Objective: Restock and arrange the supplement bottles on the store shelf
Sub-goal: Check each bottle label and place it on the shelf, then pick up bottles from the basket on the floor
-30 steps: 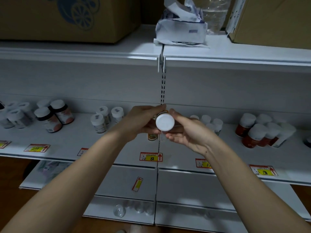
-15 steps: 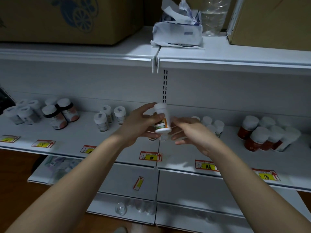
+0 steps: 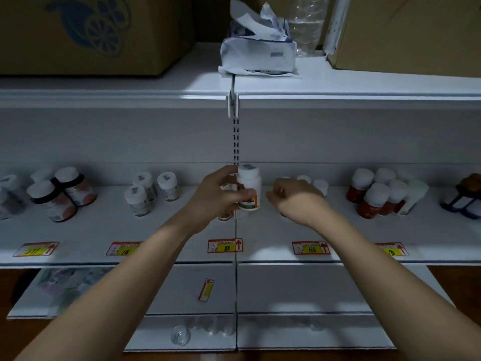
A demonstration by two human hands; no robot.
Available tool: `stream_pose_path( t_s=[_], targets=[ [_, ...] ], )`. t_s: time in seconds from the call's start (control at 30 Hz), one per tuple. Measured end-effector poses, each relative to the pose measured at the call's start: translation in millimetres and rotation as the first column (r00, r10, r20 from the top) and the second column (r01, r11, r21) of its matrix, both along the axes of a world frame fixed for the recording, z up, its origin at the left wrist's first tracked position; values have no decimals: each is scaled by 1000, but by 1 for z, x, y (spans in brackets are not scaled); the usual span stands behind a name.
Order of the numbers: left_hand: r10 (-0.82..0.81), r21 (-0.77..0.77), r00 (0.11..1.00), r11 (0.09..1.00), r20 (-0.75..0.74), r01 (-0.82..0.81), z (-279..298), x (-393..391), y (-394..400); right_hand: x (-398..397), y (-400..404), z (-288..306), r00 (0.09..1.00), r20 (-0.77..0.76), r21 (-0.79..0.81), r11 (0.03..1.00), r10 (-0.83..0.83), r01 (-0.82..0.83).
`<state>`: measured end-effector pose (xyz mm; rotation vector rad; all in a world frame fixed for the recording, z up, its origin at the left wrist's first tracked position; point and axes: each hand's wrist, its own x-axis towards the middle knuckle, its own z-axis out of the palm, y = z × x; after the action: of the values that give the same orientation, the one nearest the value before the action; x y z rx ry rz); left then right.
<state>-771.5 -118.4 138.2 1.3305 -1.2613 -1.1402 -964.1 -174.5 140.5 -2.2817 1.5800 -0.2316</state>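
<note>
My left hand (image 3: pixel 218 194) grips a white supplement bottle (image 3: pixel 249 187) with a white cap and a green-and-orange label, held upright just above the middle of the white shelf (image 3: pixel 273 230). Partly hidden behind my left hand stand other small bottles (image 3: pixel 226 216). My right hand (image 3: pixel 294 199) hovers to the right of the held bottle, fingers loosely curled, holding nothing. White-capped bottles (image 3: pixel 318 185) stand just behind my right hand.
Groups of bottles stand on the shelf: dark ones (image 3: pixel 62 194) and small white ones (image 3: pixel 151 188) at left, red-brown ones (image 3: pixel 377 194) at right. Price tags (image 3: pixel 226 246) line the shelf front. Cardboard boxes (image 3: pixel 91 32) and a torn paper pack (image 3: pixel 257 53) sit on the upper shelf.
The bottle has been turned upright from cap-towards-me. My right hand has let go of it and moved away to the right; the left hand holds it alone.
</note>
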Motion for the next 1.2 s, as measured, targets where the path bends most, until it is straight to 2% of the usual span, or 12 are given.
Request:
stream_pose_path(
  t_s=[0.07,0.2,0.33,0.5,0.73,0.9,1.2],
  targets=[
    [-66,8,998,998,-1,66,-2,-5,-6,-8,9,0,997,-54,-16,999,-52,51],
    [-219,-1,975,976,-20,219,-12,-35,-23,-44,31,-10,975,-18,-53,974,-220,219],
    [-431,-17,902,902,-9,431,-25,-97,-29,-105,69,-26,877,-21,25,877,-479,480],
    [-650,-31,760,760,-11,650,-30,-197,0,-186,143,-35,714,-17,38,713,-700,700],
    [-860,-18,508,508,50,861,-38,-364,90,-318,283,-57,450,26,50,451,-893,891],
    [-933,-4,347,348,99,937,-55,-498,186,-417,404,-79,274,25,90,276,-961,957],
    [-979,147,-13,17,203,989,-111,-695,349,-543,604,-146,-45,-20,258,-49,-999,965]
  ],
)
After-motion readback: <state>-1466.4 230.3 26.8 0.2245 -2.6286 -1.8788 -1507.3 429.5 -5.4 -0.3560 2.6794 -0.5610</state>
